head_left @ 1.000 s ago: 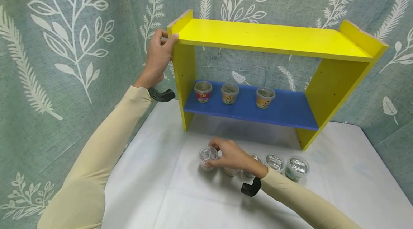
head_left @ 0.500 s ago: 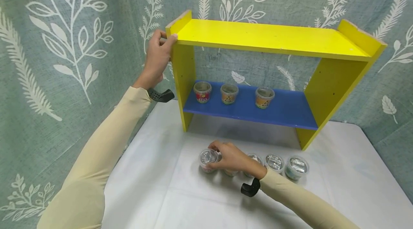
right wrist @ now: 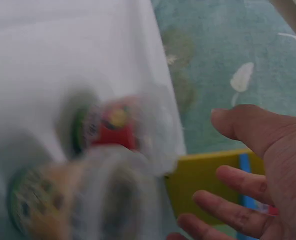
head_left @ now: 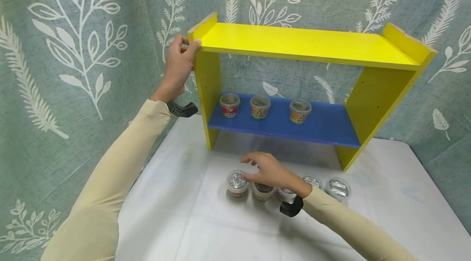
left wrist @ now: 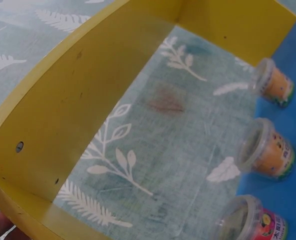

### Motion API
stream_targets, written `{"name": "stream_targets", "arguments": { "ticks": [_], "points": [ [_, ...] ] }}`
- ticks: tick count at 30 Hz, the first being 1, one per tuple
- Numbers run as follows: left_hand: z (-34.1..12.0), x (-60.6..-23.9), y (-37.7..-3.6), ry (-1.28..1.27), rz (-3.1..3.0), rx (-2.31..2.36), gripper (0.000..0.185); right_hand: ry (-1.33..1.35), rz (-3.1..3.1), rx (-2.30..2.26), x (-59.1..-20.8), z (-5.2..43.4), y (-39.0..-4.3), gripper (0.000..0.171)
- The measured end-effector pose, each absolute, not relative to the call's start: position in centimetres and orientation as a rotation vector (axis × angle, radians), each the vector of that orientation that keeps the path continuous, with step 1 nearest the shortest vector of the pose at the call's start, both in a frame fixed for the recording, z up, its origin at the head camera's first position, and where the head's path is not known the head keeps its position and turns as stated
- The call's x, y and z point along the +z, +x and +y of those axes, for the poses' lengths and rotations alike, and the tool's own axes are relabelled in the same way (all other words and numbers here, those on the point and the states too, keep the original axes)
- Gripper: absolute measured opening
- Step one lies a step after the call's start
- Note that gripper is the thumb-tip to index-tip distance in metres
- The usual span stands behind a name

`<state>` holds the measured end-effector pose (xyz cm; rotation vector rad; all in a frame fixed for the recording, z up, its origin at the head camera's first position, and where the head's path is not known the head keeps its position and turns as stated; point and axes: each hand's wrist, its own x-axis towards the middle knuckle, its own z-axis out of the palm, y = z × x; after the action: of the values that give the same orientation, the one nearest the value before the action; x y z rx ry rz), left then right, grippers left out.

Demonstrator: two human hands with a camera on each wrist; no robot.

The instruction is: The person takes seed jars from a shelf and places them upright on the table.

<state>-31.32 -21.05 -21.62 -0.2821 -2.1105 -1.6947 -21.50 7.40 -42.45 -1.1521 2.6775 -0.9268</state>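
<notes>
At the upper left corner of the yellow and blue shelf unit (head_left: 305, 44), my left hand (head_left: 178, 64) grips the side panel, its thumb at the front edge. Below, over the white table, my right hand (head_left: 270, 171) has spread fingers and holds nothing. Its thumb overlaps a lidded plastic cup (head_left: 235, 187) at the left end of a row. That cup shows a red label (right wrist: 120, 125) in the right wrist view, where a blurred orange-labelled cup (right wrist: 53, 200) stands beside it. Further cups (head_left: 337, 188) in the row are partly hidden by my right hand and forearm.
On the blue shelf board (head_left: 327, 122) stand a red-labelled cup (head_left: 229, 110) at the left and two orange-labelled cups, one mid-left (head_left: 259, 111) and one further right (head_left: 299, 115). A leaf-patterned curtain (head_left: 140, 48) hangs behind and left of the white table (head_left: 217, 228).
My right hand has let go of the leftmost cup on the table and risen a little to the right, its fingers spreading. My left hand keeps its grip on the shelf unit.
</notes>
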Motion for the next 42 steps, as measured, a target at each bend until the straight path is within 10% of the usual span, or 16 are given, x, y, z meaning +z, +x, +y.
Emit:
{"name": "stream_targets", "arguments": {
  "ticks": [42],
  "points": [
    [-21.1, -21.6, -31.3, -0.251, -2.125, -1.689, 0.034, -0.863, 3.115, -1.205, -32.2, 19.5, -28.8, 0.039]
  ]
}}
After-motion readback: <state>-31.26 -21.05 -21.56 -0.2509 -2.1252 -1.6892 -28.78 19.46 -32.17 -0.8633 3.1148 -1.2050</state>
